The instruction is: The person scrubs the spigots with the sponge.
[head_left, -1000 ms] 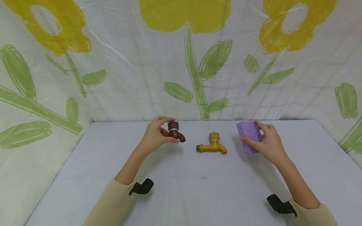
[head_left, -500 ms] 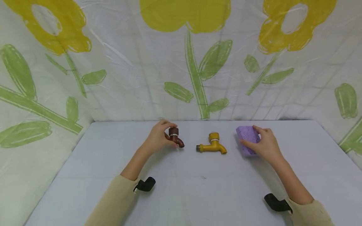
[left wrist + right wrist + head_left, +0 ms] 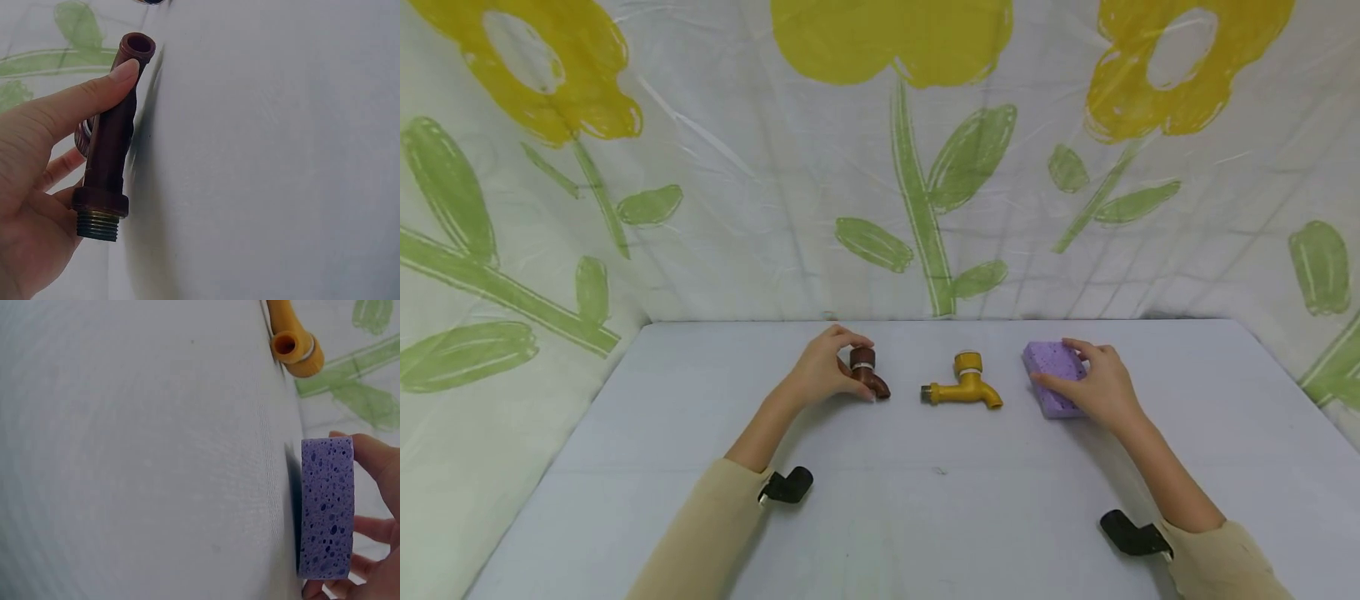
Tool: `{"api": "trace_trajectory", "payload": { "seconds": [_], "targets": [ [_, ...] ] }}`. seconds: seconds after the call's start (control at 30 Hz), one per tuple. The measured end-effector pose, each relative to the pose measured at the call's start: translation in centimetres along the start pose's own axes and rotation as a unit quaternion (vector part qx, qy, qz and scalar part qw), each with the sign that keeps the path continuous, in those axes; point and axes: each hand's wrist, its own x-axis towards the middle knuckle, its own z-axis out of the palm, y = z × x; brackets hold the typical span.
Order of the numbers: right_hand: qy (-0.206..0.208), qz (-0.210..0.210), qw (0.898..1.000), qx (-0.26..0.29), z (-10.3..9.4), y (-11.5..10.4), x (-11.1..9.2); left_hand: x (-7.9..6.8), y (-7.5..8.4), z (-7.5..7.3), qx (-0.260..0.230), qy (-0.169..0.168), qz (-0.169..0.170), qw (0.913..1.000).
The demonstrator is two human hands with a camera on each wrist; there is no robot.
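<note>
My left hand (image 3: pixel 825 367) pinches a dark brown faucet (image 3: pixel 863 358) between thumb and fingers, left of centre on the table. Its threaded end and round spout opening show in the left wrist view, where the faucet (image 3: pixel 112 144) sits close to the white surface. On the right, my right hand (image 3: pixel 1103 383) grips a purple sponge (image 3: pixel 1054 371) by its edges. A dark shadow separates the pored sponge (image 3: pixel 327 506) from the table in the right wrist view. Between the hands lies a yellow faucet (image 3: pixel 966 390), touched by neither.
The white table (image 3: pixel 880 500) runs back to a curtain (image 3: pixel 737 208) printed with yellow flowers and green leaves. A black wrist camera mount (image 3: pixel 788 485) sticks out from the left sleeve, and another black mount (image 3: pixel 1131 533) from the right.
Both hands have come down toward the table, the left with the brown faucet and the right with the purple sponge. The sponge has tilted flatter. The yellow faucet stays put.
</note>
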Motion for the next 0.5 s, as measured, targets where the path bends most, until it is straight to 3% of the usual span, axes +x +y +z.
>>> {"api": "trace_trajectory", "payload": {
  "seconds": [0.5],
  "targets": [
    [0.015,0.014,1.0,0.02,0.45,0.3,0.0,0.32,-0.39,0.23,0.003,-0.02,0.012,0.9997]
  ]
}}
